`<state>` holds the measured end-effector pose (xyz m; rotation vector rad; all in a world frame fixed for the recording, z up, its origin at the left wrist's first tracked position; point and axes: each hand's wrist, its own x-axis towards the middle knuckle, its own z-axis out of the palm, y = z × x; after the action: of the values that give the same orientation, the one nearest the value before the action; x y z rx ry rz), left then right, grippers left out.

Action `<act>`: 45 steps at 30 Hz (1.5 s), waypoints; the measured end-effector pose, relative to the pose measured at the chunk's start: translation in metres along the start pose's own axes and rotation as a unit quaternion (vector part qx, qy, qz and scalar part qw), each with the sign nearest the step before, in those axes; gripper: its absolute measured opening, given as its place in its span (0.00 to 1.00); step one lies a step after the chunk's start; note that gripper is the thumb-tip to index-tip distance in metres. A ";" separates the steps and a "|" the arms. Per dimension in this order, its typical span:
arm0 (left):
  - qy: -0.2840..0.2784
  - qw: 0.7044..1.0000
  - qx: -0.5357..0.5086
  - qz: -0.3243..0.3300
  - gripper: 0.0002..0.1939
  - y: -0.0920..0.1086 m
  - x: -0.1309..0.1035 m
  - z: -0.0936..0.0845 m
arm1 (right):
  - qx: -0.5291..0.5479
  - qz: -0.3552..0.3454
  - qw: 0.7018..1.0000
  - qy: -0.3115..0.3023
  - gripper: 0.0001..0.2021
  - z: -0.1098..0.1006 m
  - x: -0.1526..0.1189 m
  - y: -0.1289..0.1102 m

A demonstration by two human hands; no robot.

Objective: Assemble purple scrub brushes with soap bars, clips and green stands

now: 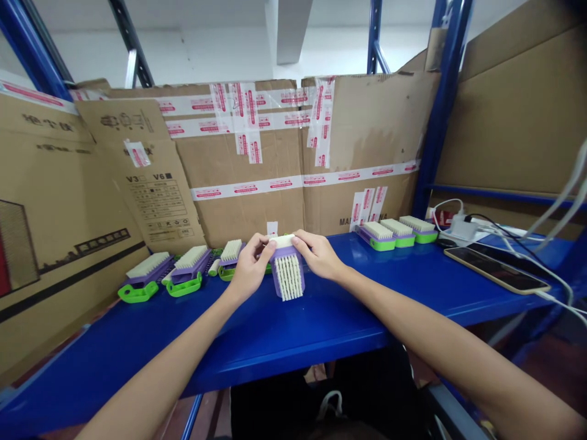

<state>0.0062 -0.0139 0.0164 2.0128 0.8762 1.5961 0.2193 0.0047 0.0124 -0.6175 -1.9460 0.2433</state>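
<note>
A purple brush (288, 277) with cream bristles is held up over the middle of the blue shelf, bristles facing the camera. My left hand (251, 264) grips its left upper side, thumb and fingers pinched together. On the opposite side my right hand (318, 253) pinches the same brush near its cream top end. Just left of my left hand lies another brush (230, 252), bristles up, partly hidden by the fingers. Farther left are two purple and green brushes, one (188, 269) nearer and one (145, 275) at the edge of the cardboard.
Several green and purple brushes (398, 232) stand in a row at the back right. A phone (498, 267) with cables and a white charger (463, 227) lies at the right. Taped cardboard (247, 214) walls the back of the blue shelf (293, 351).
</note>
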 end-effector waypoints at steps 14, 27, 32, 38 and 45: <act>0.012 0.999 0.047 0.016 0.23 -0.003 0.002 -0.002 | -0.048 -0.013 0.999 0.000 0.19 -0.002 0.000 -0.002; -0.009 0.999 0.047 0.011 0.23 -0.003 0.000 -0.003 | -0.080 -0.029 0.996 0.003 0.23 -0.005 0.003 -0.001; -0.067 0.998 0.017 0.001 0.25 -0.003 -0.004 -0.001 | -0.065 -0.025 0.998 -0.001 0.22 -0.004 0.002 -0.001; -0.138 0.990 0.019 -0.023 0.35 -0.013 -0.009 -0.001 | -0.044 -0.012 0.999 -0.002 0.17 0.000 -0.002 0.000; -0.176 0.981 0.069 -0.042 0.47 -0.009 -0.012 0.006 | -0.044 -0.060 0.997 0.030 0.14 -0.003 -0.001 -0.001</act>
<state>0.0080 -0.0159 0.0005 2.2288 0.9376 1.1101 0.2216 0.0032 0.0132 -0.5566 -1.9355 0.0622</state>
